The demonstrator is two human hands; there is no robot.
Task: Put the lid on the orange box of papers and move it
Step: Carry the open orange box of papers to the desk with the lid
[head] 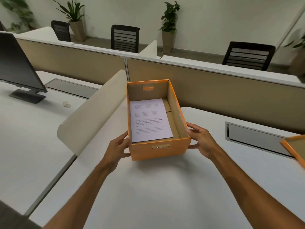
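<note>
A: Orange box [159, 150] on white counter [148, 195], long axis running away from camera, short end facing. Open top, cardboard-brown inside, slot handle in near end.

B: Contents?

A: Printed papers [150, 120] flat on bottom, toward left wall.

B: Hands?

A: Left hand [118, 148] and right hand [202, 140] pressed on near corners, fingers spread around sides. Lid [295, 147] off, at right edge.

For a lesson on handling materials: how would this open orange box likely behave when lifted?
The orange box looks like thin cardboard, so probably light and slightly flexible. Its papers lie loose and may slide if tilted. Both hands grip opposite sides, suggesting steady lifting.
</note>
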